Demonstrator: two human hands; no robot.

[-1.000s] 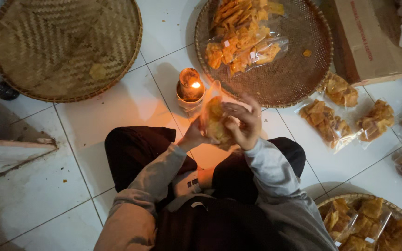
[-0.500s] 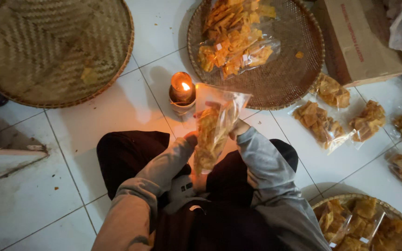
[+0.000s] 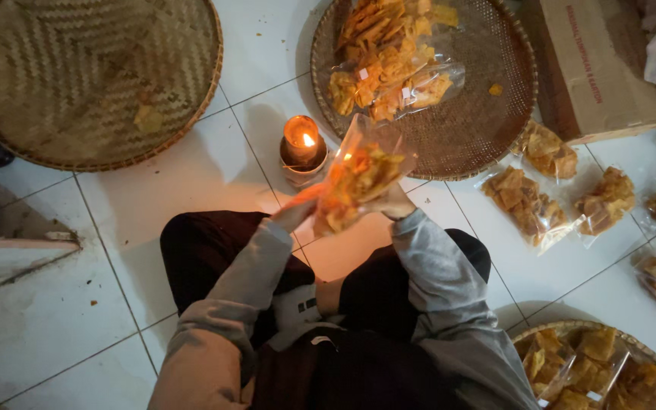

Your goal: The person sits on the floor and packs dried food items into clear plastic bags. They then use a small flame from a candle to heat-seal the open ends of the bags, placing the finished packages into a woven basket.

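Clear bag of fried chips (image 3: 354,182): held over the lap, mouth tilted toward the lit candle (image 3: 302,144). Left hand (image 3: 294,215) and right hand (image 3: 395,203) both pinch its edges. Step judged: sealing. Next calls for steady, taut plastic near flame.

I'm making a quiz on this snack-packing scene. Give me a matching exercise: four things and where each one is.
Things:
1. clear bag of chips
2. lit candle
3. cardboard box
4. empty woven tray

Places:
A. top right corner
B. top left on the floor
C. held in both hands
D. on the tiles just beyond the hands

Pairs: 1-C, 2-D, 3-A, 4-B
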